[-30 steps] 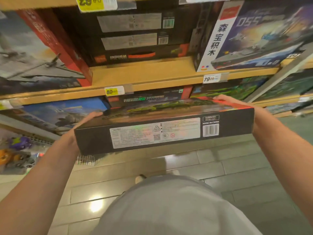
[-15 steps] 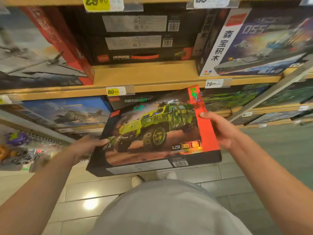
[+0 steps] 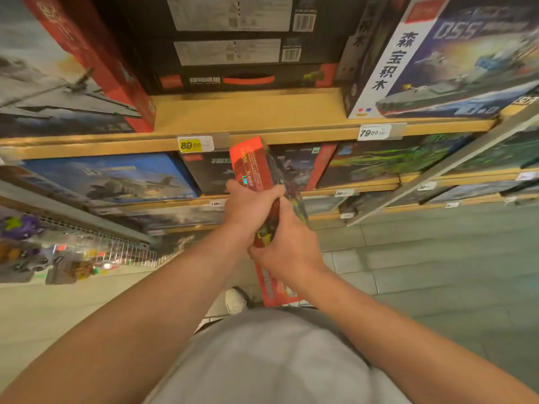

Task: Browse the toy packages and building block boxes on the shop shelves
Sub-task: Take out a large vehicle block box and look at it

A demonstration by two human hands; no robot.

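Box [image 3: 251, 167] held edge-on before the shelf [image 3: 248, 115]; left hand [image 3: 248, 208] and right hand [image 3: 287, 252] fingers curl around it. Rigid cardboard, likely light; grip opposite edges.

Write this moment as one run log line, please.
left hand: grips truck box | right hand: grips same box | box: edge-on, red side up | shelf: gap ahead

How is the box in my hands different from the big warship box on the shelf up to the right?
The held box is turned edge-on, showing its red side panel; the warship box faces out, showing blue picture art and a white strip. Left hand and right hand grip the held box; the warship box rests on the shelf. Both are printed cardboard boxes.
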